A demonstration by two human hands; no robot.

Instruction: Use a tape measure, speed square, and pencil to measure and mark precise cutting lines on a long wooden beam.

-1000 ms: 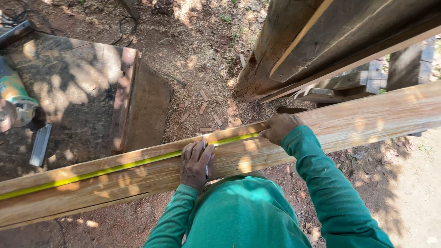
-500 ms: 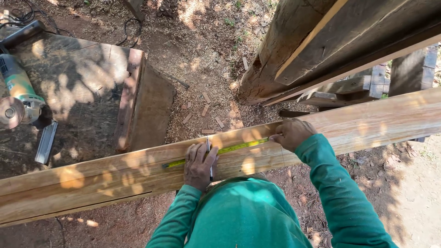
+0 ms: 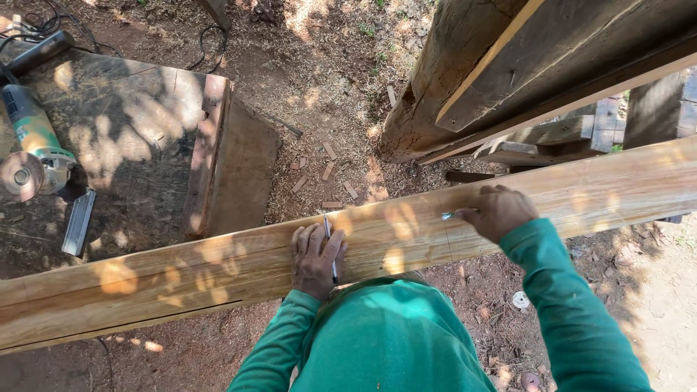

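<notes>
A long pale wooden beam (image 3: 581,192) runs across the scene from lower left to upper right, dappled with sun and shade. The person in green sleeves leans over it from the near side.

The left hand (image 3: 316,258) lies flat on the beam near its middle, palm down, fingers (image 3: 312,239) spread slightly apart and pressing on the wood. A thin pencil (image 3: 328,231) rests under this hand, between two of the fingers, its tip pointing toward the far edge of the beam.

The right hand (image 3: 498,210) sits further right on the beam, fingers curled together around a small metal tape end (image 3: 448,215), which pokes out to the left of the knuckles and touches the wood. A faint dark line crosses the beam just beside it.

On the far left, a green angle grinder (image 3: 33,149) lies on a dark wooden desk (image 3: 145,116), its disc at the left edge of the view. A grey metal bar (image 3: 78,221) lies near the grinder. Heavy dark timbers (image 3: 523,65) fill the far right. Wood chips and sawdust (image 3: 327,167) litter the red dirt ground between desk and beam.
</notes>
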